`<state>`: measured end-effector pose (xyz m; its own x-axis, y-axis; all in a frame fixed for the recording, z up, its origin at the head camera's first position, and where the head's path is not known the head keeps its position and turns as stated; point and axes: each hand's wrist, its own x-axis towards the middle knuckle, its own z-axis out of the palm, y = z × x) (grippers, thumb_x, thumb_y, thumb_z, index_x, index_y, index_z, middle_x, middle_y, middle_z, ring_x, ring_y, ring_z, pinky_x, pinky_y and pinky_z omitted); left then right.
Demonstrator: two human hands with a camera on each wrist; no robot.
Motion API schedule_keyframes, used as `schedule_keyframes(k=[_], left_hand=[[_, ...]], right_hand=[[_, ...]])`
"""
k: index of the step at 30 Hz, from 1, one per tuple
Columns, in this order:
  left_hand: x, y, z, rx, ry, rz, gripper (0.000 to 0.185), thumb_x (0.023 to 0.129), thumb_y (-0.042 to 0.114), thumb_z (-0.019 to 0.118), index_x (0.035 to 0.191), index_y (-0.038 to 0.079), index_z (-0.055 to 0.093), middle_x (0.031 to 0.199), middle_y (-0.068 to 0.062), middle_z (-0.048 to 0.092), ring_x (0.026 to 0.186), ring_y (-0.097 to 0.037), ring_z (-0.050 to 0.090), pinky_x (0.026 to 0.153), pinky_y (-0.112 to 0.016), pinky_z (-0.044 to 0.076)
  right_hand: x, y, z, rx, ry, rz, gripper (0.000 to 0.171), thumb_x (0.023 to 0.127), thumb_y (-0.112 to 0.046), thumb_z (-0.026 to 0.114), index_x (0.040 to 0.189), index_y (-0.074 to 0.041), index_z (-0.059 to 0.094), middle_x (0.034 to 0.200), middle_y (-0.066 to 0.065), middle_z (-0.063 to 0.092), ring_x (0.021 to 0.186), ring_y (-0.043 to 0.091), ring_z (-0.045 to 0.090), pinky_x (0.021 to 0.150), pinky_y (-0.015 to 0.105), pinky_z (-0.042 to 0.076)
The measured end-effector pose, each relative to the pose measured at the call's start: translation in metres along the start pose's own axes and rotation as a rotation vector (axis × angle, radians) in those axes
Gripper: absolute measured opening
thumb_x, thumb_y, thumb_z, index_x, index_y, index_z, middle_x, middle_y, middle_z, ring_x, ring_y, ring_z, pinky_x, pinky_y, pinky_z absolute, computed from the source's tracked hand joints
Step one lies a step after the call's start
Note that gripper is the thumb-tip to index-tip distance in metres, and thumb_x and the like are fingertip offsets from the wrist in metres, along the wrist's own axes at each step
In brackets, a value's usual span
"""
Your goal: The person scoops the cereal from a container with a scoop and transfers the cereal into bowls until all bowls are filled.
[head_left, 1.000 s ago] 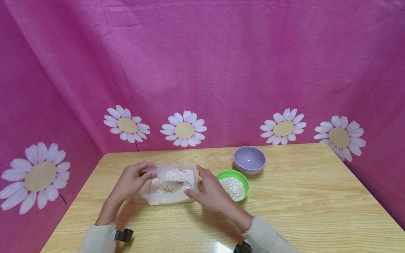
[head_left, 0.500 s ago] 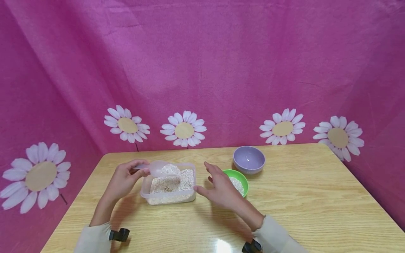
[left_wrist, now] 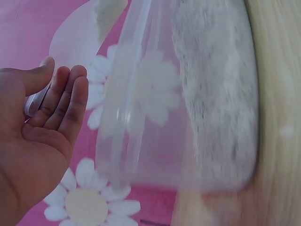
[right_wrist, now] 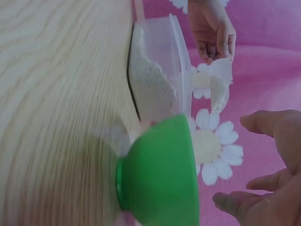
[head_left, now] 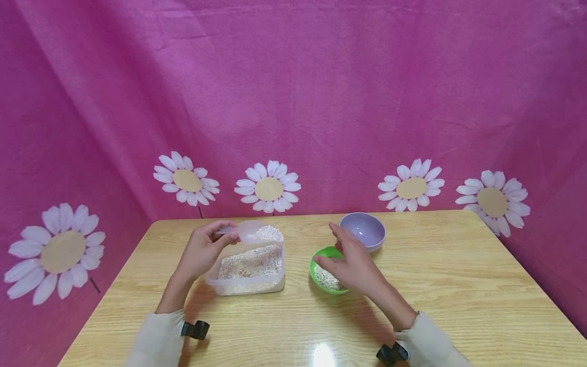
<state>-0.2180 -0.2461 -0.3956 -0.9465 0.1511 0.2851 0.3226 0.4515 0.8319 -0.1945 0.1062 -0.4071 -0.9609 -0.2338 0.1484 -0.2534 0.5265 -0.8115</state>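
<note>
My left hand (head_left: 204, 250) pinches the handle of a translucent plastic scoop (head_left: 249, 232), which carries a heap of pale oat flakes (head_left: 269, 233) above the back of a clear plastic container (head_left: 247, 288). More oats lie inside that container, with a hollow in the middle. In the right wrist view the loaded scoop (right_wrist: 219, 84) is raised over the container's rim. My right hand (head_left: 357, 262) holds nothing and hovers over the green bowl (head_left: 316, 278), thumb and fingers spread apart. Oats fill part of this bowl, and the hand hides its right side.
A purple bowl (head_left: 362, 232) stands behind the green one, partly covered by my right hand in the head view. The wooden table (head_left: 458, 285) ends at a pink curtain (head_left: 293, 102) with daisies. Both wrists wear a black camera (head_left: 196, 330).
The left hand has lifted the loaded scoop out of the container, drawing back left and then moving right and up. The right hand has moved right, from beside the container to above the green bowl.
</note>
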Motion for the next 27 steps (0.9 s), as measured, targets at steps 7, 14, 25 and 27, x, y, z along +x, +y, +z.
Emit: schedule_keyframes(k=[7, 14, 25, 27], left_hand=[[0.016, 0.011, 0.024, -0.017, -0.037, 0.028, 0.02, 0.105, 0.008, 0.069, 0.123, 0.001, 0.073, 0.101, -0.019, 0.079, 0.087, -0.008, 0.073, 0.075, -0.023, 0.057], [0.034, 0.025, 0.049, -0.026, -0.054, 0.066, 0.019, 0.101, 0.011, 0.076, 0.118, 0.004, 0.076, 0.098, -0.016, 0.08, 0.087, -0.017, 0.074, 0.064, -0.023, 0.048], [0.062, 0.047, 0.095, -0.021, -0.081, 0.118, 0.017, 0.1, 0.011, 0.076, 0.116, 0.005, 0.077, 0.097, -0.013, 0.08, 0.086, -0.016, 0.074, 0.069, -0.025, 0.051], [0.066, 0.05, 0.104, -0.019, -0.092, 0.111, 0.016, 0.101, 0.012, 0.076, 0.116, 0.006, 0.077, 0.097, -0.012, 0.08, 0.087, -0.018, 0.076, 0.07, -0.026, 0.051]], right_hand=[[-0.005, 0.013, -0.019, -0.119, 0.073, -0.066, 0.083, 0.097, -0.026, 0.082, 0.159, 0.008, 0.04, 0.161, 0.031, 0.047, 0.138, 0.048, 0.06, 0.113, 0.058, 0.051], [-0.008, 0.026, -0.035, -0.22, 0.155, -0.075, 0.081, 0.094, -0.025, 0.083, 0.156, 0.009, 0.044, 0.156, 0.034, 0.05, 0.124, 0.052, 0.067, 0.103, 0.062, 0.056], [-0.007, 0.053, -0.06, -0.215, 0.215, 0.008, 0.083, 0.093, -0.022, 0.082, 0.156, 0.014, 0.041, 0.158, 0.037, 0.044, 0.145, 0.056, 0.047, 0.117, 0.071, 0.039], [-0.006, 0.06, -0.062, -0.217, 0.204, 0.041, 0.086, 0.093, -0.023, 0.082, 0.156, 0.016, 0.038, 0.16, 0.039, 0.04, 0.147, 0.057, 0.043, 0.119, 0.07, 0.039]])
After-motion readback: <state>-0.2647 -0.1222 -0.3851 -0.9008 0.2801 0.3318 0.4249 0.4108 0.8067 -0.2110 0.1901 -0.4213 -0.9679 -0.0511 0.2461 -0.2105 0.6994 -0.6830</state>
